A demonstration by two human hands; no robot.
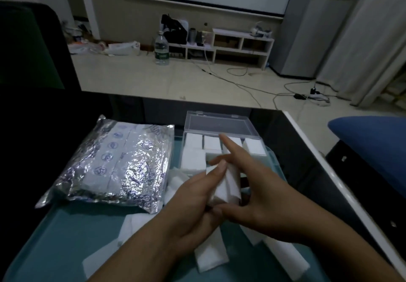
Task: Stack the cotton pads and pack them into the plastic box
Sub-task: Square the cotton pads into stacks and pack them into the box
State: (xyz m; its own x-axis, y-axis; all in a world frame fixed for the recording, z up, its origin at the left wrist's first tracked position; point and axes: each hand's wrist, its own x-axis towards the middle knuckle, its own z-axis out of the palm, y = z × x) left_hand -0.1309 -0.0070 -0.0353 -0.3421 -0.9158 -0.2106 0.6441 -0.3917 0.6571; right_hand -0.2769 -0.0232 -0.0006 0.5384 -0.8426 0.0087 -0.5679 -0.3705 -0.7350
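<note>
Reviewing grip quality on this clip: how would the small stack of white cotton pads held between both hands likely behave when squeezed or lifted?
The small stack of white cotton pads probably compresses easily, being pinched between the left hand and right hand. It looks soft and likely light. Individual pads may slide apart, judging by the loose white pads scattered on the teal tray.

Dim, bluish and soft throughout, with glare on the foil bag (114,163), dark left side and bowed wide-angle edges.

Teal tray (66,226) on dark table (312,150); on the tray, silver foil bag (118,163), clear plastic box (219,125), loose cotton pads (211,255) scattered near front.
</note>
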